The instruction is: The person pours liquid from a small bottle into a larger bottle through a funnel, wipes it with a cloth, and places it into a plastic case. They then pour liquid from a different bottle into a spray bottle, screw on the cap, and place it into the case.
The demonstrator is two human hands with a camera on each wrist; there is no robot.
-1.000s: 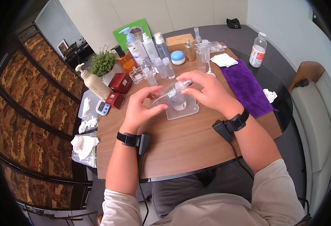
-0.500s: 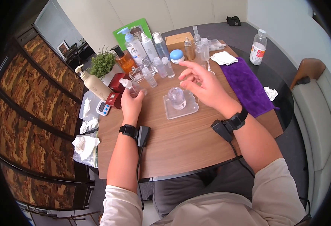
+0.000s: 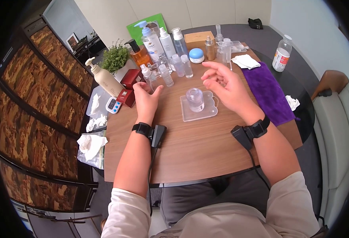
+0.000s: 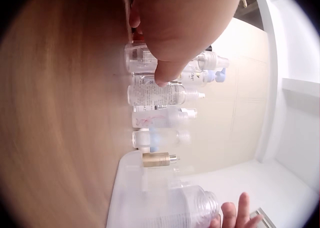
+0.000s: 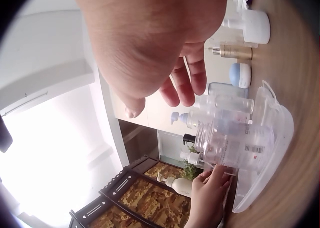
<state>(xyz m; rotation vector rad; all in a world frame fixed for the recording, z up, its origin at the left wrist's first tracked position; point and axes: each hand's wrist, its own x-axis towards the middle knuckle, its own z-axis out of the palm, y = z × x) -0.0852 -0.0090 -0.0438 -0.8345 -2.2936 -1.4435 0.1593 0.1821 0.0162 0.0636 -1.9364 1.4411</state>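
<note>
In the head view, my left hand (image 3: 146, 102) is at the front left of the bottle group, its thumb and fingers around the lower part of a clear spray bottle (image 3: 147, 74). That spray bottle (image 4: 141, 58) stands upright in the left wrist view, partly hidden by the hand. An uncapped clear wide bottle (image 3: 195, 100) with a threaded neck stands on a clear tray (image 3: 190, 116). My right hand (image 3: 232, 90) hovers to the right of and above it, fingers loosely bent and holding nothing.
Behind are small clear bottles (image 3: 187, 66), pump bottles, a blue-lidded jar (image 3: 196, 56) and a gold bottle (image 3: 209, 48). Red boxes (image 3: 126, 97), a timer (image 3: 113, 105) and a cream pump bottle (image 3: 106, 81) stand left; a purple towel (image 3: 269, 93) lies right.
My left hand has carried the spray bottle from above the wide bottle to the left, then forward beside the other small bottles. My right hand has let go of the spray bottle's top. The head view has shifted slightly.
</note>
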